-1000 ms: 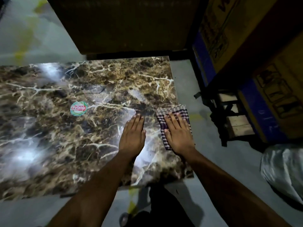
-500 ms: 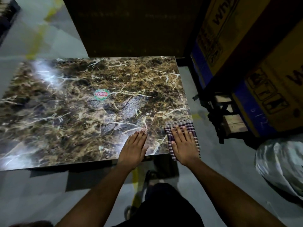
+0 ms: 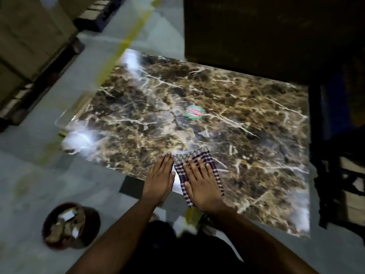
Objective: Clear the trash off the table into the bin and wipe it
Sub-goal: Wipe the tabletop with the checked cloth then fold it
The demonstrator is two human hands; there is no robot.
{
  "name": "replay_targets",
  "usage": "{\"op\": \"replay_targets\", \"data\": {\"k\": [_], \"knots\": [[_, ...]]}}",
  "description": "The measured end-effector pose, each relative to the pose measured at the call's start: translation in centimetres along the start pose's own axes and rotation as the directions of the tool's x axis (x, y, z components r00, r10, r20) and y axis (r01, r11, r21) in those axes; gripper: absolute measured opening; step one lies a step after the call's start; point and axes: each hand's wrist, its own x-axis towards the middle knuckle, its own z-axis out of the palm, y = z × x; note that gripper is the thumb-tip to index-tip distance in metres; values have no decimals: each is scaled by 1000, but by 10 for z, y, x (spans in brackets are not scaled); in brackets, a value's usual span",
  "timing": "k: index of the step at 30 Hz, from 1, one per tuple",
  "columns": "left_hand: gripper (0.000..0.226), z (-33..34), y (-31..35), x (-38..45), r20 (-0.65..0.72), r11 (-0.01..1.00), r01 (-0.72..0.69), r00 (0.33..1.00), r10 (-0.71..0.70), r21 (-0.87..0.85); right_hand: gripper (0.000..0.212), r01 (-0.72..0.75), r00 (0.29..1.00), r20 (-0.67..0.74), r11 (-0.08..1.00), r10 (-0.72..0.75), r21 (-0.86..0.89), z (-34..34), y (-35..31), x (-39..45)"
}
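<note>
Cloth (image 3: 199, 159) lies flat under right hand (image 3: 201, 182), beside left hand (image 3: 160, 180).

Warehouse: stacked cartons (image 3: 29, 36), pallets (image 3: 39, 84), floor tape (image 3: 126, 39)

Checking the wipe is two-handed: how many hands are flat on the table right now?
2: the left hand lies on the bare table near its front edge; the right hand presses the checked cloth beside it.

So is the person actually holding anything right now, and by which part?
Nothing is gripped. The right hand presses flat on the middle of the checked cloth; the left hand rests flat on the table.
</note>
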Motion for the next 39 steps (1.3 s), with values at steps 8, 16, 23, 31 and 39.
{"op": "replay_targets", "data": {"k": [8, 16, 23, 31, 39], "knots": [[62, -50, -148, 3, -110, 960, 271, 954, -278, -76, 65, 193, 980, 36, 981, -193, 4, 6, -133, 120], [61, -96, -278, 15, -120, 843, 426, 866, -484, -328, 67, 268, 959, 107, 963, -262, -43, 12, -272, 234], [69, -121, -334, 42, -130, 733, 415, 819, -559, -539, 97, 381, 895, 282, 921, -346, -82, 9, -337, 319], [71, -136, -340, 127, -165, 845, 283, 905, -392, -454, 80, 314, 945, 117, 947, -305, -68, -28, -286, 413], [69, -135, -313, 244, -201, 952, 266, 935, -293, -151, 71, 194, 981, 17, 979, -194, -62, -75, -176, 536]]}}
